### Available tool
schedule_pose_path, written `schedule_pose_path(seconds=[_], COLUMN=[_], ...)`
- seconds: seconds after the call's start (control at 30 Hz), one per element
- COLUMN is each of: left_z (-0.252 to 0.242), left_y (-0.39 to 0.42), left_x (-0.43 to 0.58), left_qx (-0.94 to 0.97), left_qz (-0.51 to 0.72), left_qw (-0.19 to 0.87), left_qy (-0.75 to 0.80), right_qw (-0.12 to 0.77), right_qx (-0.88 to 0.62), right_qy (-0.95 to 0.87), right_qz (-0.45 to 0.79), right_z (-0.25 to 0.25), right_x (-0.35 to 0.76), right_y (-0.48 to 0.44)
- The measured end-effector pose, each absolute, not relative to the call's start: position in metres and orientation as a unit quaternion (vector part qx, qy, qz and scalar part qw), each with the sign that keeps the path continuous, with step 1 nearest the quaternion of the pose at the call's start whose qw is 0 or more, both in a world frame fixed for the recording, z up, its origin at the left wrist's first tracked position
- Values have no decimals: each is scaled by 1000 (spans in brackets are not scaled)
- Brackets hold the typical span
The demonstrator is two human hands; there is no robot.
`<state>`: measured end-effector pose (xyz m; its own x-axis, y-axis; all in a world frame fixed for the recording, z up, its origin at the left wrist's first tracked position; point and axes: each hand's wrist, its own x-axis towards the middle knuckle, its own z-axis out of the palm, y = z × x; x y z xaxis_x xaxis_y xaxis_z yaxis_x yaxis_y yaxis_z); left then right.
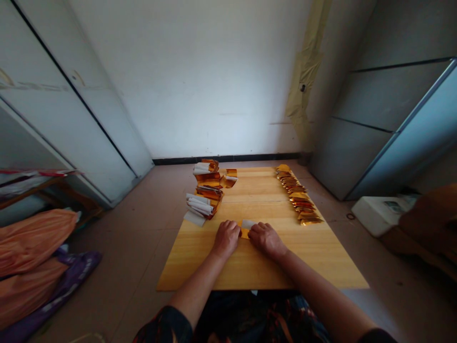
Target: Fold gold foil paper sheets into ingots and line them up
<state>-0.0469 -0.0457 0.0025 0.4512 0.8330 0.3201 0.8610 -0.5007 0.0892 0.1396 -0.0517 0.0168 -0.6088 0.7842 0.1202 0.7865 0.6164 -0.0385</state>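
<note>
Between my two hands, near the middle of the wooden table, lies a sheet of gold foil paper point(245, 233) with a pale grey-white part showing at its upper edge. My left hand point(227, 236) grips its left side with curled fingers. On its right side, my right hand point(266, 238) has its fingers bent down over the paper. Both hands rest low against the tabletop. The fingertips are partly hidden under the hands. Beyond my left hand sit loose stacks of gold and white paper point(200, 206). A row of folded gold paper pieces point(298, 195) runs along the table's right side.
The wooden table point(200, 267) stands before a white wall point(214, 85). Grey cabinets point(71, 109) are at the left and a refrigerator-like grey unit point(367, 114) at the right. Orange cloth point(35, 243) lies at the left; a white box point(373, 216) sits on the right.
</note>
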Motion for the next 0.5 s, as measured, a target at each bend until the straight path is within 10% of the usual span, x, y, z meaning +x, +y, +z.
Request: schedule_pose_path(seconds=[0.5], left_z=[14], left_y=[-58], left_x=[-37], left_qx=[-845], left_qz=[-132], left_qw=[80], left_qy=[-511], right_qw=[83], right_qx=[-412], right_qy=[-907], right_qz=[-33], right_z=[12], right_x=[143], right_y=[-53])
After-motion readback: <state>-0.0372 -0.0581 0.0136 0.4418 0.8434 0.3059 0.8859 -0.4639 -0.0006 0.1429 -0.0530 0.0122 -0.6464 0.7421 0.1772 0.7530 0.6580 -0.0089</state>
